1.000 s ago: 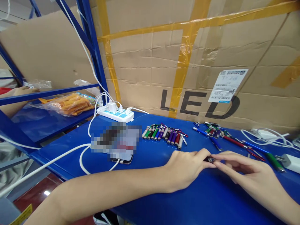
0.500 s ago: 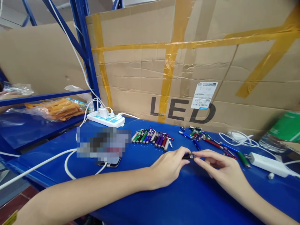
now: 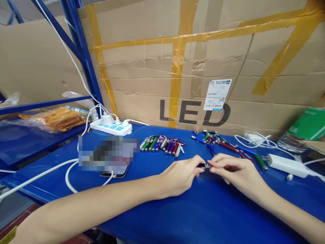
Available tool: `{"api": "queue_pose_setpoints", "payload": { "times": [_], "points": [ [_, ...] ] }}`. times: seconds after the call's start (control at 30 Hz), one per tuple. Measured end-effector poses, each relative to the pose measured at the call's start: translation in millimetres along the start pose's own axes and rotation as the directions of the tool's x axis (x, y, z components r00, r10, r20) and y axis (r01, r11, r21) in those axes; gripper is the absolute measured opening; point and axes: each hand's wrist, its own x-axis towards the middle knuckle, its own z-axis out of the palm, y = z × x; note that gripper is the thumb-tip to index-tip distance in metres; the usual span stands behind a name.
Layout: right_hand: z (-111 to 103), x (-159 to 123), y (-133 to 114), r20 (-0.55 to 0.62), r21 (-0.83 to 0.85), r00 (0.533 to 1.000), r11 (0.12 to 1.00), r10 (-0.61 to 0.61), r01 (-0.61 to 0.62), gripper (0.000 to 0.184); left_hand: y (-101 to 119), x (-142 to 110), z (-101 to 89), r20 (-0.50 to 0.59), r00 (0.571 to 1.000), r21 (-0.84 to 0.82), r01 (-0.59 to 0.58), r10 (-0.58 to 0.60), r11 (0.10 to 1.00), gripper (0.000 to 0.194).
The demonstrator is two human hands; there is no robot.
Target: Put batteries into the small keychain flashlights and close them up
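My left hand [image 3: 179, 176] is closed around a small black keychain flashlight [image 3: 201, 165], most of which its fingers hide. At the silver end of that flashlight, the thumb and fingertips of my right hand [image 3: 235, 167] are pinched together. Both hands are held just above the blue table, almost touching. Behind them lies a row of keychain flashlights [image 3: 162, 145] in green, black, blue, silver, purple and red, with small clips at their far ends. A looser pile of similar flashlights and longer coloured pens [image 3: 228, 147] lies beyond my right hand.
A phone [image 3: 119, 173] with a white cable lies left on the blue table [image 3: 162, 220]. Behind it stands a white power strip [image 3: 111, 128]. A white adapter [image 3: 288, 165] sits at right. A large cardboard box [image 3: 142, 78] walls off the back; bagged orange items [image 3: 57, 119] lie on the left shelf.
The view has shifted slightly, so most things appear higher and further left. My right fingers have curled a little more around the flashlight's silver end. My left hand keeps its hold.
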Motion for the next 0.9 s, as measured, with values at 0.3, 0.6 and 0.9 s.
{"api": "queue_pose_setpoints", "payload": {
  "times": [0.3,0.6,0.9],
  "points": [
    [-2,0,2,0.035,-0.021,0.999,1.0,0.001,0.0,0.017,-2,1,1.3,0.043,0.999,0.023,-0.013,0.012,1.0,0.019],
    [-3,-1,-6,0.088,-0.1,0.996,0.994,-0.024,0.033,0.03,1,-1,1.3,0.119,0.992,0.048,-0.049,0.043,0.998,0.019],
    [2,-2,-11,0.041,-0.192,0.999,0.981,-0.03,0.037,0.041,-1,-1,4.2,0.073,0.994,0.068,-0.087,0.082,0.994,0.017]
  ]
}}
